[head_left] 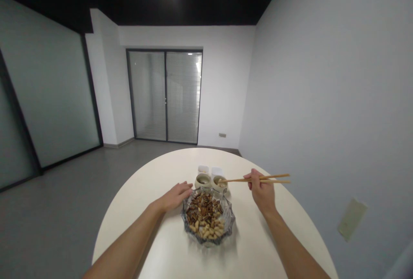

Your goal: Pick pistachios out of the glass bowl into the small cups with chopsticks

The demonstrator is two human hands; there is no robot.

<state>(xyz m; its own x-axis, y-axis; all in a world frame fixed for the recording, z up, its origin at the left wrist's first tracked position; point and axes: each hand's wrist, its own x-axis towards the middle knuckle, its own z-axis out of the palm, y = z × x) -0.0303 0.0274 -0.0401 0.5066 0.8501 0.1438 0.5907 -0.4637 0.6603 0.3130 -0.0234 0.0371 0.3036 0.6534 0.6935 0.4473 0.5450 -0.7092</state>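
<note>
A pair of wooden chopsticks [272, 178] is gripped in my right hand [263, 193]. Their tips reach into the right small cup [220, 186], at a pale piece that looks like a peanut. My left hand [176, 196] rests with fingers stretched out beside the rim of a scalloped glass bowl [229, 216] and close to the left small cup [202, 186]. In the bowl lie dark brown striped pieces [203, 208], perhaps sunflower seeds or pecans, at the back, with peanuts in their shells [208, 229] at the front.
Behind the cups stand two small white dishes, the left dish [203, 170] with small bits in it and the right dish [217, 171] beside it. All this sits on a round cream table [164, 249]. A white wall [322, 98] rises close on the right.
</note>
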